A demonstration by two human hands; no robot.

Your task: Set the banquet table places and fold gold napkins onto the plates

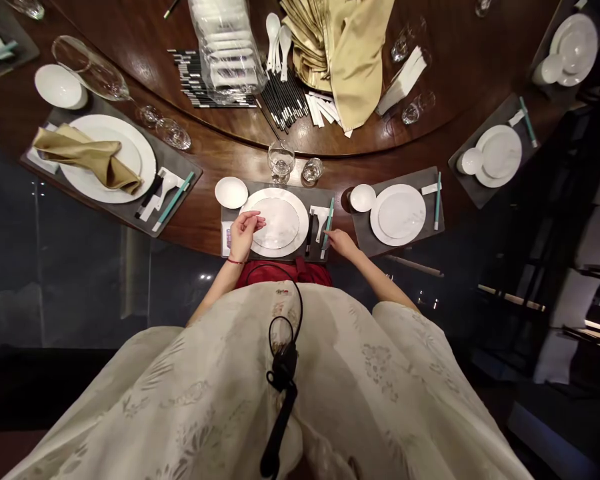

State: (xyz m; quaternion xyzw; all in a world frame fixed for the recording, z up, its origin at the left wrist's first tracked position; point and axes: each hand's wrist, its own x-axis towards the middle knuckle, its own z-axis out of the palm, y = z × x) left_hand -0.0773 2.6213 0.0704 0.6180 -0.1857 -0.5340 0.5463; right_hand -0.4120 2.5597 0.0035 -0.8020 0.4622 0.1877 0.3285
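Note:
My left hand (pixel 244 236) hovers over the near rim of a white charger plate (pixel 293 235), its fingertips close together above a smaller marbled white plate (pixel 276 223). Nothing shows in its grip. My right hand (pixel 342 244) lies at the right of this setting on the dark place mat (pixel 280 192). Its fingertips reach a teal-handled chopstick (pixel 329 225) beside a white spoon (pixel 321 223). Whether they grip the chopstick is hidden. A small white bowl (pixel 231 192) and a water glass (pixel 281 160) stand beyond the plate.
Neighbouring place settings with plates, bowls and mats line the wooden table edge (pixel 195 227). A folded gold napkin (pixel 87 157) lies on the left plate. The central turntable (pixel 220 127) holds bundled chopsticks, white spoons, wrapped packs, gold napkins and glasses.

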